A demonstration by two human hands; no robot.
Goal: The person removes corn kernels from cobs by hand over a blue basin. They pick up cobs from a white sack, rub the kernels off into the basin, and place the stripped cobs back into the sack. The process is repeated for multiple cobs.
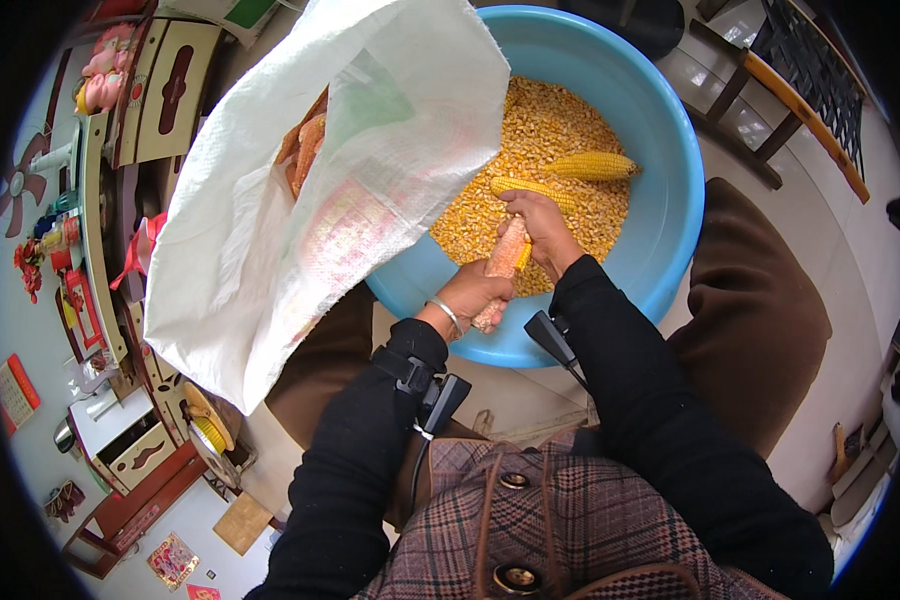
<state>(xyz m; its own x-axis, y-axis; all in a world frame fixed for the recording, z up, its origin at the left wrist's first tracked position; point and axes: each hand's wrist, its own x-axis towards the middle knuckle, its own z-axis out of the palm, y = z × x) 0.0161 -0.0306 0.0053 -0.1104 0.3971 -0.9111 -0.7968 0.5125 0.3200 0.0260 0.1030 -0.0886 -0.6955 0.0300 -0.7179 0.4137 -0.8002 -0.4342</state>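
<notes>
A mostly stripped corn cob (505, 255) slants between my hands, over the near part of a light blue plastic basin (664, 217). My left hand (471, 294), with a silver bangle at its wrist, is wrapped around the cob's lower end. Around the upper end are the fingers of my right hand (538, 229); a short strip of yellow kernels shows on that side. Loose corn kernels (562, 120) cover the basin's bottom. Two ears of corn lie on them: one ear (596, 166) farther off, another ear (532, 190) just beyond my right fingers, partly hidden by them.
A white woven sack (270, 247) overlaps the basin's left side, with bare cobs (309, 150) inside its mouth. Beyond the basin at right stands a chair with a woven seat (802, 82). Cabinets (169, 90) line the left; a wire spool (210, 431) stands below them.
</notes>
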